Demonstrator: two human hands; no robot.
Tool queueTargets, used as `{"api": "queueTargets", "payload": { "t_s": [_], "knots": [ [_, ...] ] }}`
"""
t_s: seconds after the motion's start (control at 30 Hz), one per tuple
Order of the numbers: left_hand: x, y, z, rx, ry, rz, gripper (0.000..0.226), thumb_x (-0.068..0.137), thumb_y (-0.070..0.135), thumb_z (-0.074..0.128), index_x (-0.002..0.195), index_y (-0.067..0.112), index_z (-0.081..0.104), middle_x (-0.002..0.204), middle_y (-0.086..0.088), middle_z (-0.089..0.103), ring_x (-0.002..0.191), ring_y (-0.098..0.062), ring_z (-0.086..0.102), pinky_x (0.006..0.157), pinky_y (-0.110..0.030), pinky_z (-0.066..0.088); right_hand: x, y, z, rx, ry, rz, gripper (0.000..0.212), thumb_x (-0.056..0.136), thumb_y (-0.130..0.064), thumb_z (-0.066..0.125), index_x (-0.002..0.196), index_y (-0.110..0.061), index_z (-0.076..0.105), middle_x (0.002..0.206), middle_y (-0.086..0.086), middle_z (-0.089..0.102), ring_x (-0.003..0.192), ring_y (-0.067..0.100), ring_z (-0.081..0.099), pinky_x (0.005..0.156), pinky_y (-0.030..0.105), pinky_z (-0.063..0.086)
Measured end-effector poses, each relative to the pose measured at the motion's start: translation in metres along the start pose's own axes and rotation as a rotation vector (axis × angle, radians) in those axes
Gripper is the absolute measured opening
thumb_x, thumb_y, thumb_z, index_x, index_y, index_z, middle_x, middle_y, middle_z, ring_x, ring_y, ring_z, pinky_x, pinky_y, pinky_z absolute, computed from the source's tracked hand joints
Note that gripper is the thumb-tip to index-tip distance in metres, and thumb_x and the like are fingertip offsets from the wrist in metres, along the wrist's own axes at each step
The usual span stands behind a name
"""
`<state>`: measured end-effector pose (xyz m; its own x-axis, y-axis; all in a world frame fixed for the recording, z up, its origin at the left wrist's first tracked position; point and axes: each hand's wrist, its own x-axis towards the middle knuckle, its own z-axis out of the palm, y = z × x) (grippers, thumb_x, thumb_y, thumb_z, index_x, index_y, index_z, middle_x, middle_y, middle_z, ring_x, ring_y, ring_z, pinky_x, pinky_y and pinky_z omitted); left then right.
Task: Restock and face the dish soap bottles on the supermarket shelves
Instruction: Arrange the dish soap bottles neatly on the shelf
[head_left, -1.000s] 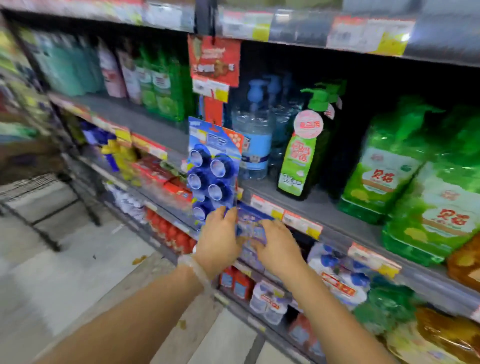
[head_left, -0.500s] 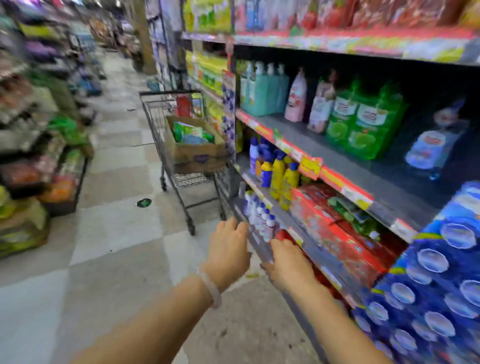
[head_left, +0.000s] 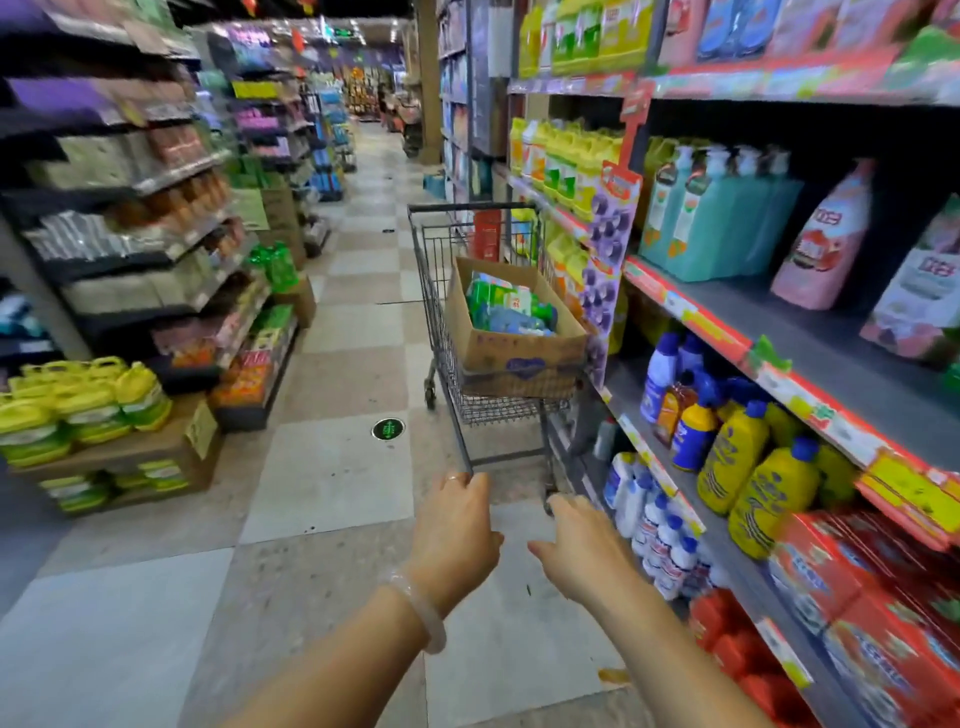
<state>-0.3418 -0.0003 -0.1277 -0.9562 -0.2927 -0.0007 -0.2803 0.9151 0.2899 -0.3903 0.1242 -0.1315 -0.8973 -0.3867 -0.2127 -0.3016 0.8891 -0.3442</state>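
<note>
A wire shopping cart (head_left: 441, 312) stands in the aisle ahead, close to the shelves on the right. In it sits a cardboard box (head_left: 514, 348) holding green and blue soap packs (head_left: 506, 306). My left hand (head_left: 457, 530) and my right hand (head_left: 582, 545) reach forward over the floor, side by side, fingers relaxed, holding nothing, both short of the cart. On the right shelves stand teal pump bottles (head_left: 711, 218), pink and white refill pouches (head_left: 826, 239), and yellow bottles with blue caps (head_left: 748, 467).
Red boxes (head_left: 857, 597) and small white bottles (head_left: 654, 530) fill the lower right shelves. A pallet of yellow-green jugs (head_left: 83, 405) stands at the left on cardboard. Shelving lines the left side. The checkered floor (head_left: 332, 467) runs between them.
My hands have let go of the blue hanging pack at the shelf. My view has swung left down the aisle, and the cart now appears nearer.
</note>
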Motion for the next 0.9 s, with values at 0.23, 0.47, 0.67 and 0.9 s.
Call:
{"api": "queueTargets", "payload": {
  "t_s": [0.23, 0.47, 0.67, 0.9],
  "knots": [
    [0.139, -0.027, -0.033, -0.017, 0.046, -0.125, 0.046, 0.086, 0.031, 0.059, 0.127, 0.015, 0.045, 0.129, -0.008, 0.049, 0.122, -0.027, 0.041, 0.099, -0.032, 0.036, 0.156, -0.038, -0.055, 0.001, -0.011, -0.1, 0.049, 0.093, -0.036, 0.053, 0.134, -0.013, 0.039, 0.137, 0.01, 0.042, 0.129, 0.03, 0.039, 0.1, 0.039, 0.038],
    [0.257, -0.07, -0.031, -0.013, 0.009, -0.125, 0.049, 0.087, 0.034, 0.058, 0.131, 0.017, 0.042, 0.133, -0.006, 0.046, 0.125, -0.025, 0.039, 0.103, -0.031, 0.033, 0.279, -0.074, -0.049, 0.022, -0.097, -0.1, 0.048, 0.092, -0.035, 0.054, 0.133, -0.015, 0.04, 0.137, 0.009, 0.042, 0.127, 0.029, 0.041, 0.1, 0.04, 0.041],
    [0.388, -0.116, -0.035, -0.021, 0.019, -0.035, 0.05, 0.086, 0.033, 0.06, 0.13, 0.016, 0.046, 0.13, -0.006, 0.049, 0.122, -0.025, 0.042, 0.101, -0.033, 0.036, 0.401, -0.103, -0.057, 0.025, -0.051, -0.016, 0.048, 0.09, -0.037, 0.057, 0.13, -0.015, 0.042, 0.132, 0.009, 0.045, 0.124, 0.03, 0.043, 0.099, 0.043, 0.043],
    [0.532, -0.148, -0.046, -0.041, -0.029, 0.101, 0.049, 0.083, 0.032, 0.063, 0.126, 0.017, 0.047, 0.12, -0.008, 0.05, 0.115, -0.028, 0.046, 0.097, -0.039, 0.044, 0.518, -0.13, -0.082, 0.069, -0.021, 0.091, 0.049, 0.091, -0.037, 0.057, 0.132, -0.015, 0.041, 0.133, 0.008, 0.045, 0.125, 0.029, 0.044, 0.098, 0.042, 0.044]
  ]
}}
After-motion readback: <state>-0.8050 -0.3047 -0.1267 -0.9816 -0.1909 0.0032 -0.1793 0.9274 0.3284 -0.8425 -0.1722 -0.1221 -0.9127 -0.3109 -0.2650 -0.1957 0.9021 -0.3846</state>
